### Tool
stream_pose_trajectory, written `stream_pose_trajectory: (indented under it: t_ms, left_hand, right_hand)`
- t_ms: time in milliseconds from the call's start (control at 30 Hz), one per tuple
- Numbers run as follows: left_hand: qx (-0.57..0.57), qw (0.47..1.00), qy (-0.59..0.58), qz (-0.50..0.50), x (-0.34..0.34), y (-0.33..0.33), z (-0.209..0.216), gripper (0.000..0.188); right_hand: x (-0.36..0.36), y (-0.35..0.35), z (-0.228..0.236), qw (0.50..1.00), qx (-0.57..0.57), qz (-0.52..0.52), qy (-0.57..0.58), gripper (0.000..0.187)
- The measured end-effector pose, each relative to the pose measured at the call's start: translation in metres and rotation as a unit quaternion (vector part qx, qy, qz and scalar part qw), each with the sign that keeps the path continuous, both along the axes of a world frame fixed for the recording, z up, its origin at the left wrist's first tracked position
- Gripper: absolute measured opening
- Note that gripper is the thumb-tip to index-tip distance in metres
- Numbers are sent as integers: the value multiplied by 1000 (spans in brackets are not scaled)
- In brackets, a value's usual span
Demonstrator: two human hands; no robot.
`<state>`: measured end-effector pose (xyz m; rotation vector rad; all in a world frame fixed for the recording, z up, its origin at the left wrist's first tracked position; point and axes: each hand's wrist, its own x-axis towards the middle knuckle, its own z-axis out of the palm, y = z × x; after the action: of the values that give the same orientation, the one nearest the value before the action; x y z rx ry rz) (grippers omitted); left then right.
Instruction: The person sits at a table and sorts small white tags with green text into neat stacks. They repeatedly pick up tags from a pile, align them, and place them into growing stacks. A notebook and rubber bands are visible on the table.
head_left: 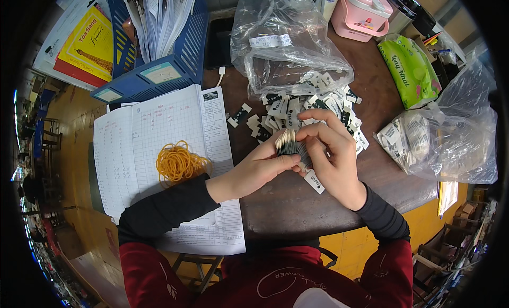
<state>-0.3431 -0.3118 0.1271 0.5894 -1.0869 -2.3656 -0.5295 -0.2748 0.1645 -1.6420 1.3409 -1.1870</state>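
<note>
My left hand point(254, 165) grips a thick stack of small fabric labels point(287, 143), thumb across the front, edges fanned upward. On the stack's right side my right hand point(339, 165) has its thumb and fingers curled in against the labels. One white label point(314, 181) with dark print sticks out below the fingers. Just beyond both hands lies a loose heap of white and dark green labels point(334, 102). A few stray labels point(239, 115) lie at the heap's left side. My fingers partly hide the stack's lower end.
An open ruled notebook point(159, 122) lies left, with yellow rubber bands point(180, 162) on it. Behind stands a blue file basket point(159, 77) of papers. A clear plastic bag point(286, 53) lies beyond the heap. Rightward are a green tissue pack point(408, 69), a bag of labels point(440, 141) and a pink container point(360, 13).
</note>
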Motion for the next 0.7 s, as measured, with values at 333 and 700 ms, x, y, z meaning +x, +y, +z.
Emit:
stream_pose_trajectory:
  t_ms: [333,700]
  left_hand:
    - [-46,998,37,14,-1,-1,0,28]
    - [-87,996,-2,13,-1,-2,-3,38]
  right_hand:
    - [0,-3,2,999,-45,11,-6,10]
    - [-1,-8,-10,993,-118,-7,12,15]
